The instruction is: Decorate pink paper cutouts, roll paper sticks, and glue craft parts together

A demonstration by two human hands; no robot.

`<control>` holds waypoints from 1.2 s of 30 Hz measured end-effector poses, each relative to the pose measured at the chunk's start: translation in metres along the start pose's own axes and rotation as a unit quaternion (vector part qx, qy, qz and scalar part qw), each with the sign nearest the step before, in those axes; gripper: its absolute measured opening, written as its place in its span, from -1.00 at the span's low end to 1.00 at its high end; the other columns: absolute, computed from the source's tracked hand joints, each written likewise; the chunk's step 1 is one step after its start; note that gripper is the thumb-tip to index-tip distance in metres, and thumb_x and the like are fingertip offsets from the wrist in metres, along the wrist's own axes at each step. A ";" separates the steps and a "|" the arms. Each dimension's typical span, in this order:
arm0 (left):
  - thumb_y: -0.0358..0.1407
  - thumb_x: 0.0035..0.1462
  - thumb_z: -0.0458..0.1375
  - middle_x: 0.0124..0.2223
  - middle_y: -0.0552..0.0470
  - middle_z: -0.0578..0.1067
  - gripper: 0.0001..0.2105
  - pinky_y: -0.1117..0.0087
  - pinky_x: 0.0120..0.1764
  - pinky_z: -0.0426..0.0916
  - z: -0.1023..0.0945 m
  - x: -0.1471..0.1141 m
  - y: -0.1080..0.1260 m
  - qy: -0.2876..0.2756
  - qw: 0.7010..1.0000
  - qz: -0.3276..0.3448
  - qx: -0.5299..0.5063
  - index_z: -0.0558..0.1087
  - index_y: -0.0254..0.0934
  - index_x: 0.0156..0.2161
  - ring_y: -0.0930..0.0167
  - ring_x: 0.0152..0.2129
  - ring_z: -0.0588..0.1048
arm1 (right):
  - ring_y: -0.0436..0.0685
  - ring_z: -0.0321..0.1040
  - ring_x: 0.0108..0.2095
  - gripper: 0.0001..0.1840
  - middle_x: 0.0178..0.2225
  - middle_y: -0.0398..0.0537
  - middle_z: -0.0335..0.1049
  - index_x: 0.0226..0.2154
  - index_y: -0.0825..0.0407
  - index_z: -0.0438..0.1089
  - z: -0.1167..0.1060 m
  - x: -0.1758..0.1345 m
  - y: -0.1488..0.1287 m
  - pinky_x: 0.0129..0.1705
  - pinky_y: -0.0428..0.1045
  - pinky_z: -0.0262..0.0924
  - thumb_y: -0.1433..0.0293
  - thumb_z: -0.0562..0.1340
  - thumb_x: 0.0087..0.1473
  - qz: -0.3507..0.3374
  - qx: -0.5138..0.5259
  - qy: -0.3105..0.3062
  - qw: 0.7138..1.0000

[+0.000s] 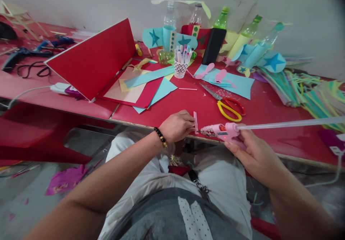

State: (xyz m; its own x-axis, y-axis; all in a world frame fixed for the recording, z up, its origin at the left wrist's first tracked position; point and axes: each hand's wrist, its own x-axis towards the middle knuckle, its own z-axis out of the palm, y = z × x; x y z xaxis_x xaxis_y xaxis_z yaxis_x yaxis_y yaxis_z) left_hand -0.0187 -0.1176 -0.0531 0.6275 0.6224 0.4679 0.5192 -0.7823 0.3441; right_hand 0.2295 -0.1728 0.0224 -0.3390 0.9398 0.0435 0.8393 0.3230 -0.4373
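My right hand (250,152) is wrapped round the handle of a pink hot glue gun (223,131). A long translucent glue stick (291,123) runs out of its back to the right. The nozzle points left, close to the lower end of a small pink straw piece (196,122) at the table's front edge; whether it touches I cannot tell. My left hand (179,126) is closed at that piece, gripping it by its left side, with the fingertips partly hidden. Beyond both hands lie scissors (228,107) with yellow and red handles, and a single pink straw (188,89).
Bottle planes (168,31) of plastic and paper stand along the wall. A cup of pens (180,68), a black box (214,45), coloured paper (161,92) and an upright red board (97,56) occupy the red table. Straw bundles (309,92) lie right, a dark glue gun (24,56) left.
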 end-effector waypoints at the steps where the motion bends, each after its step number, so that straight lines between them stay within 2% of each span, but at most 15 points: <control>1: -0.30 0.22 0.01 -0.18 -0.07 0.53 -0.77 0.32 -0.10 0.30 0.000 0.000 0.000 0.000 1.000 0.000 0.000 0.51 -0.31 -0.30 0.36 -0.22 0.40 | 0.13 0.34 -0.49 -0.82 -0.48 -0.09 0.35 -0.30 -0.03 0.21 0.000 -0.001 0.000 -0.48 -0.03 0.16 0.21 0.10 0.13 -0.002 0.002 -0.001 1.000; 9: -0.28 0.23 0.01 -0.18 -0.06 0.53 -0.76 0.35 -0.11 0.30 0.002 0.000 -0.001 0.005 1.000 0.003 0.001 0.50 -0.31 -0.31 0.38 -0.23 0.40 | 0.16 0.37 -0.42 -0.81 -0.43 -0.07 0.39 -0.25 -0.03 0.21 -0.001 -0.006 0.000 -0.43 -0.01 0.18 0.21 0.10 0.14 -0.002 0.004 -0.006 1.000; 14: -0.28 0.23 0.01 -0.18 -0.08 0.53 -0.76 0.33 -0.11 0.31 0.001 0.000 0.000 0.005 1.000 -0.001 -0.002 0.51 -0.31 -0.32 0.37 -0.23 0.40 | 0.14 0.34 -0.47 -0.81 -0.46 -0.08 0.37 -0.30 -0.03 0.21 -0.001 -0.006 0.001 -0.46 -0.03 0.15 0.20 0.10 0.12 0.007 -0.005 -0.004 1.000; 27: -0.28 0.22 0.02 -0.19 -0.09 0.53 -0.76 0.32 -0.12 0.33 -0.001 0.000 0.001 0.001 1.000 -0.005 -0.007 0.53 -0.33 -0.27 0.36 -0.24 0.41 | 0.21 0.40 -0.35 -0.70 -0.33 0.04 0.42 -0.16 0.04 0.25 0.004 0.018 -0.002 -0.39 0.01 0.20 0.22 0.12 0.10 0.023 -0.013 0.022 0.999; 36: -0.28 0.23 0.00 -0.17 -0.10 0.53 -0.74 0.32 -0.11 0.33 -0.001 0.000 0.001 0.004 1.000 -0.002 -0.002 0.53 -0.34 -0.24 0.36 -0.23 0.41 | 0.19 0.40 -0.40 -0.63 -0.34 0.05 0.44 -0.08 0.06 0.28 0.008 0.032 -0.001 -0.42 0.00 0.20 0.25 0.16 0.06 0.026 -0.013 0.052 0.998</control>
State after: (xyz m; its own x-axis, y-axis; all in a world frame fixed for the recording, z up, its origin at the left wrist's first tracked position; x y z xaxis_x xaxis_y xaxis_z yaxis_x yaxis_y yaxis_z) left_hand -0.0189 -0.1181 -0.0517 0.6203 0.6258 0.4729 0.5202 -0.7794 0.3491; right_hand 0.2143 -0.1440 0.0175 -0.2493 0.9616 0.1146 0.8658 0.2744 -0.4185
